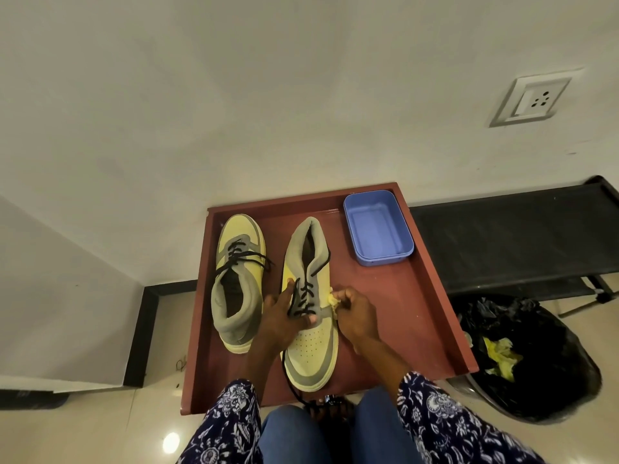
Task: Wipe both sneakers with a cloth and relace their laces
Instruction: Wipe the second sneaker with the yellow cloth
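Observation:
Two yellow and grey sneakers lie on a red-brown tray (412,313). The left sneaker (238,279) points away from me, its black laces loosely tied. The right sneaker (310,306) points toward me, and one black lace end (290,383) trails over the tray's front edge. My left hand (283,313) grips this shoe across the laced middle, thumb on its top. My right hand (351,311) pinches a small crumpled yellow cloth (331,298) against the shoe's right side.
An empty blue plastic tub (377,227) stands at the tray's back right. A black bin bag (526,356) holding yellow scraps sits on the floor to the right, below a black rack (516,232). A white wall is behind, and my knees are below the tray.

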Tool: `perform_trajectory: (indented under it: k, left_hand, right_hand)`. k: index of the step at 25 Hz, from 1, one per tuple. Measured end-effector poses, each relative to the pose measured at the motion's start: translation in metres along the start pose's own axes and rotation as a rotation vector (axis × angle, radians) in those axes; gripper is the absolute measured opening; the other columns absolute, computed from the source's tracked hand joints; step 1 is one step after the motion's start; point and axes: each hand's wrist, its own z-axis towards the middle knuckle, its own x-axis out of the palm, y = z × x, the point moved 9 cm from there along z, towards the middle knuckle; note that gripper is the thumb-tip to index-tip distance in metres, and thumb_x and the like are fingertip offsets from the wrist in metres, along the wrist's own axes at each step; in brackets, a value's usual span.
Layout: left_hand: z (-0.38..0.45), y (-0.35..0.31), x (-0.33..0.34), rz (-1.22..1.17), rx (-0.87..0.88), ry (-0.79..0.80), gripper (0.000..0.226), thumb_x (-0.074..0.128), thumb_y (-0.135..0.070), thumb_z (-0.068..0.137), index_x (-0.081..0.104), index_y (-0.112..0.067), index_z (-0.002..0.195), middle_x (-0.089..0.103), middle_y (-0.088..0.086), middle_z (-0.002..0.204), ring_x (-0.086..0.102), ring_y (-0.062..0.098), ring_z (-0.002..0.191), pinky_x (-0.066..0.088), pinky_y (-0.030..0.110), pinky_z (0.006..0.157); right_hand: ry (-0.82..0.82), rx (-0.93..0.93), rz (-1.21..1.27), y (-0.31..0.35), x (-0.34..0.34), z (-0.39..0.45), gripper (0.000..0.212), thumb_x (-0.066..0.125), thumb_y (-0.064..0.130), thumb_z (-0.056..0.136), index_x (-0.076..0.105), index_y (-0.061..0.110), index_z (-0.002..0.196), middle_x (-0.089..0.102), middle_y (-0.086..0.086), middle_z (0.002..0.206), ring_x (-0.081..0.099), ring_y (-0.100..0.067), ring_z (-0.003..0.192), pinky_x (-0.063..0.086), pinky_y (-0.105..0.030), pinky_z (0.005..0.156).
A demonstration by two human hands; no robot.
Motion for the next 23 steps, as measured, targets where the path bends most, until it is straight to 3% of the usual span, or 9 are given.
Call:
perform_trajectory:
  k: [4,9,16,20,23]
  left_hand:
    - [0.0,0.001,0.0,-0.008,-0.005,-0.01,0.086,0.07,-0.026,0.08,0.016,-0.027,0.147,0.028,0.001,0.118,0.036,0.022,0.125,0.031,0.026,0.1]
    - [-0.002,-0.001,-0.001,-0.009,-0.006,-0.021,0.085,0.069,-0.025,0.081,0.015,-0.027,0.147,0.026,-0.001,0.116,0.036,0.022,0.125,0.031,0.029,0.102]
    - [-0.003,0.0,0.0,-0.021,-0.018,-0.025,0.085,0.069,-0.024,0.081,0.016,-0.027,0.147,0.029,0.008,0.131,0.036,0.025,0.127,0.032,0.032,0.105]
    - [-0.003,0.001,0.0,-0.035,-0.013,-0.027,0.084,0.069,-0.023,0.081,0.017,-0.027,0.146,0.03,0.008,0.128,0.037,0.025,0.126,0.033,0.034,0.106]
    - [-0.003,0.001,0.001,-0.04,-0.006,-0.023,0.085,0.07,-0.023,0.081,0.016,-0.027,0.147,0.03,0.008,0.128,0.037,0.024,0.126,0.032,0.032,0.105]
  right_hand:
    - [-0.038,-0.055,-0.108,-0.007,-0.002,-0.029,0.03,0.05,-0.009,0.081,0.068,0.006,0.1,0.07,-0.003,0.105,0.061,-0.013,0.096,0.042,-0.012,0.087]
    - [-0.045,-0.09,-0.164,-0.016,0.0,-0.078,0.025,0.051,-0.012,0.081,0.067,0.0,0.096,0.067,-0.007,0.098,0.057,-0.011,0.088,0.034,0.007,0.071]
    - [-0.017,-0.052,-0.107,-0.026,0.005,-0.094,0.025,0.052,-0.011,0.084,0.069,0.0,0.1,0.059,0.004,0.094,0.054,-0.007,0.089,0.034,0.008,0.07]
    - [-0.048,0.047,-0.068,-0.033,0.004,-0.083,0.029,0.053,-0.006,0.086,0.068,0.006,0.107,0.068,-0.005,0.111,0.062,-0.015,0.1,0.044,-0.016,0.09]
    - [-0.104,0.047,-0.068,-0.02,-0.005,-0.061,0.029,0.053,-0.005,0.085,0.07,0.007,0.104,0.07,-0.007,0.108,0.064,-0.017,0.1,0.043,-0.017,0.09]
